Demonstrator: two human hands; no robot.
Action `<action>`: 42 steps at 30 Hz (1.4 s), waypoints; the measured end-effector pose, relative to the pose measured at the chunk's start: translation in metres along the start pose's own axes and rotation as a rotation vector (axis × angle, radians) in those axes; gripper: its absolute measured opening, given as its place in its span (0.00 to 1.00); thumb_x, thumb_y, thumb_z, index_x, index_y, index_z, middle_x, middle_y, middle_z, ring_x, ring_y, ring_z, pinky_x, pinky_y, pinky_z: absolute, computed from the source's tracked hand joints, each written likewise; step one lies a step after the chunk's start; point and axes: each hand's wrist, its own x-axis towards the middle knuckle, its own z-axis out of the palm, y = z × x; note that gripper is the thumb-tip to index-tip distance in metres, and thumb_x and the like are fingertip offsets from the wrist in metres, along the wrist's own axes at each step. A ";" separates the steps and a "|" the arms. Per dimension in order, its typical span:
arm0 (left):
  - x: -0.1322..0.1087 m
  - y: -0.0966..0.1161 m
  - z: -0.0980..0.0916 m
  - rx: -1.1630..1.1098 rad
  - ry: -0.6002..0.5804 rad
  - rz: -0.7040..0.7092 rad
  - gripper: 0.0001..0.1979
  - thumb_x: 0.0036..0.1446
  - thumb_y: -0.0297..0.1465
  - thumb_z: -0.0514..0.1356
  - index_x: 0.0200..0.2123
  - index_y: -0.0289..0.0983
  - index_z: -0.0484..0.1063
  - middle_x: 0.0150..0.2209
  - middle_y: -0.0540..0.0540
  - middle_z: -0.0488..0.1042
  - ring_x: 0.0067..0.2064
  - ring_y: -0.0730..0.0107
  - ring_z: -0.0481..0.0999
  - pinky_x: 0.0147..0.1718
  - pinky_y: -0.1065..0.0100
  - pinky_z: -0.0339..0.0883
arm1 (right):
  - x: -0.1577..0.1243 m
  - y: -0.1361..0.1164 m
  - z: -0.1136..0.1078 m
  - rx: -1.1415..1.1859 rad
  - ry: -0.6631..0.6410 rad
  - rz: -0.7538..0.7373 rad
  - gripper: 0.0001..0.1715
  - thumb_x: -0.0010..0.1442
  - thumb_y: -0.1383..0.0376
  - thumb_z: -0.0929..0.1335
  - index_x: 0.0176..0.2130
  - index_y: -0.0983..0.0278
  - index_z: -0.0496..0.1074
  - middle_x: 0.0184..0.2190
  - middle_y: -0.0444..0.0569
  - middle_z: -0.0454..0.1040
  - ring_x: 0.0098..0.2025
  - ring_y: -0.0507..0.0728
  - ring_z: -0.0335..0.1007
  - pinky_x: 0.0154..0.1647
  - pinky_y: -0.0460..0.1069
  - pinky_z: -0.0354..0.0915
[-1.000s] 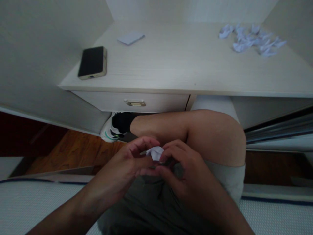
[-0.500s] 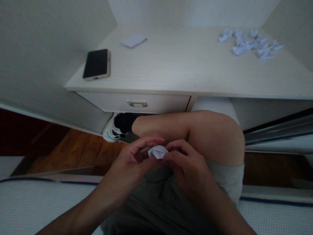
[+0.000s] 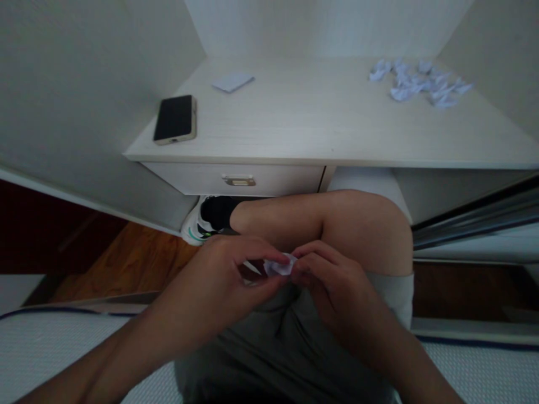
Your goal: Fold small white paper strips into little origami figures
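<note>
Between my two hands, above my lap, is a small folded piece of white paper point(image 3: 278, 269). My left hand point(image 3: 242, 269) pinches it between thumb and fingers from the left. From the right, the fingertips of my right hand point(image 3: 330, 278) close on its other edge, and the curled fingers hide part of it. On the desk at the back right lies a loose heap of crumpled white paper pieces point(image 3: 421, 84). A flat folded white sheet point(image 3: 233, 82) rests at the back left of the desk.
A dark-screened phone-like device point(image 3: 175, 119) lies at the left of the white desk point(image 3: 295, 123). Under the desk is a drawer with a metal handle point(image 3: 239, 180). My bent leg point(image 3: 357, 224) crosses below the desk, its white shoe point(image 3: 194, 224) near the left panel.
My left thumb and fingers have closed onto the paper, which has shifted slightly right. My right hand stays at its edge. The whole view has tilted a little.
</note>
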 end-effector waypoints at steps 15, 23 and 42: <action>0.005 0.012 -0.006 0.328 -0.005 0.399 0.10 0.70 0.30 0.62 0.47 0.48 0.84 0.46 0.54 0.86 0.42 0.72 0.84 0.43 0.72 0.70 | -0.003 -0.008 -0.021 -0.177 -0.015 -0.074 0.12 0.73 0.75 0.64 0.41 0.65 0.75 0.40 0.49 0.78 0.40 0.56 0.73 0.43 0.51 0.67; 0.003 0.018 -0.003 0.207 0.031 0.262 0.10 0.67 0.30 0.63 0.44 0.50 0.85 0.42 0.58 0.87 0.41 0.73 0.85 0.42 0.74 0.72 | -0.005 -0.011 -0.023 -0.134 -0.034 -0.097 0.13 0.72 0.77 0.63 0.42 0.65 0.75 0.41 0.50 0.77 0.40 0.56 0.73 0.43 0.52 0.67; 0.006 0.020 -0.001 -0.154 -0.070 -0.141 0.14 0.64 0.43 0.65 0.40 0.41 0.86 0.33 0.49 0.85 0.33 0.65 0.82 0.28 0.72 0.77 | 0.000 0.004 -0.021 -0.312 0.168 -0.358 0.06 0.69 0.74 0.69 0.40 0.67 0.76 0.43 0.54 0.75 0.43 0.59 0.73 0.43 0.53 0.70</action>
